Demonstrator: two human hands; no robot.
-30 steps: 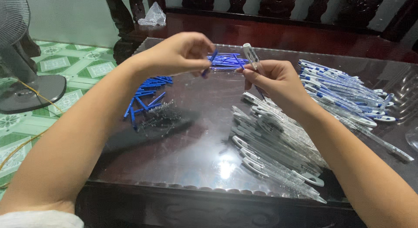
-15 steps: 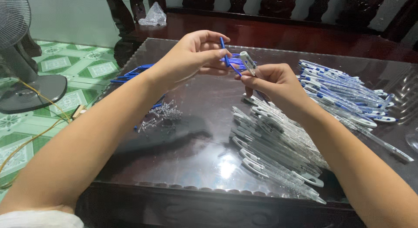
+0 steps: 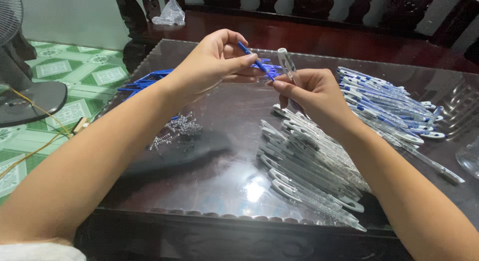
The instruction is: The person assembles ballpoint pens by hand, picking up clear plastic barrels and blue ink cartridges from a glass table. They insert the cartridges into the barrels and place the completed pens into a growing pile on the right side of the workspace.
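Two hands are meeting over the counter: left hand now pinching a blue refill, right hand gripping a clear pen tube.

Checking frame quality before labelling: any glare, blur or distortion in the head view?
Head view: bright lamp glare on the glass tabletop near the front edge; left hand, right hand and blue refill sharp; forearms stretched at the lower corners by the wide lens; background bench dim.
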